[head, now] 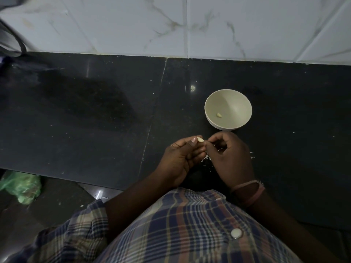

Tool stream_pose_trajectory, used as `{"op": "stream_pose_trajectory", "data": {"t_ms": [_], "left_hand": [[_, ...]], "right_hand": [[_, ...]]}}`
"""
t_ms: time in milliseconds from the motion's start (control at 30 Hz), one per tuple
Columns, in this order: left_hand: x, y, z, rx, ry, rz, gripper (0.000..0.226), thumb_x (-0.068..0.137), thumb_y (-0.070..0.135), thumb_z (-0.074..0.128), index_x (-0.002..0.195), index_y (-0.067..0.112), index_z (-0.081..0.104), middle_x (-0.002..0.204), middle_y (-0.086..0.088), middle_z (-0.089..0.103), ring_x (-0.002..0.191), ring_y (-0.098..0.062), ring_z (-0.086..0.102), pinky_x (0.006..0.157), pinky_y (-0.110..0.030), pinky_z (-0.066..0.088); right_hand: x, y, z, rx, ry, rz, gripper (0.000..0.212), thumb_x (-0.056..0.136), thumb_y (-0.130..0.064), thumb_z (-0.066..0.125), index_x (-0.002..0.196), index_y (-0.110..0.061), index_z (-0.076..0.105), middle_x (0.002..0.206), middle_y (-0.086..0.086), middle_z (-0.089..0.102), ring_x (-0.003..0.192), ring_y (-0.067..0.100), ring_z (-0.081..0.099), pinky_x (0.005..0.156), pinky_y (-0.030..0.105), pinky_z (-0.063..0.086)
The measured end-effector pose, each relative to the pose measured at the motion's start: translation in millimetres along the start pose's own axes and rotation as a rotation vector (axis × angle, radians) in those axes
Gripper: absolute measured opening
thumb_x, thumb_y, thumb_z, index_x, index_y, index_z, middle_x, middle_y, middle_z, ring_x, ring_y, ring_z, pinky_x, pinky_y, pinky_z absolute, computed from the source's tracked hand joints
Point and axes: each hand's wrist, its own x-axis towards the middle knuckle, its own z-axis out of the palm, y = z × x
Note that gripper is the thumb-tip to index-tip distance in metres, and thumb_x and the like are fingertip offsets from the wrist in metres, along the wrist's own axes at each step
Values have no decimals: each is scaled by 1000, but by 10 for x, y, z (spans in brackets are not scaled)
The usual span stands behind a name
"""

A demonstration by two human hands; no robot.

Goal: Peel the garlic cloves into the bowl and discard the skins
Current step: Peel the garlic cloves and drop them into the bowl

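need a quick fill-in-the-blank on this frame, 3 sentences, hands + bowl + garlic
1. The left hand pinches a garlic ____ at its fingertips.
2. The bowl holds ____ peeled clove.
3. Skins lie on the ____ counter under the right hand.

Missing words: clove; one; black

The person wears a short-sleeved plaid shirt (190, 230) — dark blue checks crossed with cream, rust-red and olive stripes. A round white button (236, 233) sits on the shirt front, right of the middle. The left sleeve (89, 221) ends above the elbow, leaving the forearm bare. On the right wrist, above the button, lies a pinkish band (250, 190) — thin, wound in more than one loop.
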Motion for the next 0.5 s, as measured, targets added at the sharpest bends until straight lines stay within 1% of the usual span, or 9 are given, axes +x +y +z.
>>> {"op": "stream_pose_trajectory", "data": {"t_ms": [67, 100, 167, 233, 267, 333, 367, 433, 500], "left_hand": [[6, 0, -1, -10, -4, 14, 22, 86, 19, 63, 101, 6, 72, 96, -14, 76, 86, -17, 73, 74, -24, 60], [14, -2, -9, -12, -4, 21, 21, 87, 18, 62, 101, 7, 73, 96, -13, 75, 87, -17, 72, 75, -24, 59], [25, -6, -24, -14, 3, 30, 18, 91, 16, 60, 101, 7, 73, 94, -11, 75, 85, -15, 71, 74, -23, 59], [22, -13, -38, -20, -6, 36, 19, 89, 15, 61, 103, 7, 71, 92, -8, 74, 85, -14, 70, 74, -22, 58], [19, -17, -45, -25, -15, 39, 22, 87, 15, 62, 105, 6, 71, 92, -8, 75, 85, -14, 70, 74, -22, 58], [11, -15, -52, -34, -30, 37, 25, 85, 14, 62, 107, 6, 70, 93, -8, 74, 84, -14, 71, 74, -22, 58], [11, -13, -54, -34, -33, 36, 24, 87, 13, 61, 108, 6, 70, 93, -9, 74, 83, -14, 70, 74, -22, 58], [12, -6, -54, -24, -33, 39, 21, 91, 11, 59, 108, 5, 69, 91, -9, 73, 81, -13, 70, 74, -22, 58], [17, -6, -51, -16, -31, 54, 21, 89, 10, 60, 107, 5, 70, 90, -8, 73, 80, -12, 70, 73, -21, 58]], "right_hand": [[-1, 2, -3, 17, 13, 32, 14, 85, -15, 76, 87, -17, 63, 81, -8, 64, 76, 4, 62, 65, 12, 47], [-1, 7, -3, 8, 17, 24, 15, 85, -14, 76, 84, -16, 61, 79, -8, 63, 74, 5, 61, 64, 11, 45], [3, 39, 8, -14, 21, -1, 15, 85, -9, 74, 84, -16, 60, 81, -6, 61, 75, 5, 59, 66, 12, 45], [0, 72, 22, -35, -3, -25, 17, 85, 0, 68, 92, -16, 65, 93, -3, 62, 82, 4, 58, 74, 15, 47], [-5, 85, 31, -44, -23, -33, 23, 85, 3, 64, 100, -15, 68, 100, -1, 64, 87, 3, 59, 78, 15, 48], [-14, 100, 42, -61, -52, -30, 31, 86, 4, 61, 111, -12, 70, 108, 0, 67, 96, 7, 62, 86, 21, 50], [-15, 97, 44, -60, -53, -27, 27, 88, 1, 63, 111, -11, 71, 108, 0, 68, 97, 9, 63, 87, 25, 52], [-10, 100, 46, -43, -28, -31, 15, 90, -8, 68, 103, -13, 74, 102, -2, 70, 94, 9, 65, 85, 30, 55], [4, 102, 45, -45, 8, -60, 10, 91, -12, 69, 98, -14, 74, 98, -3, 69, 92, 9, 65, 83, 31, 55]]}}
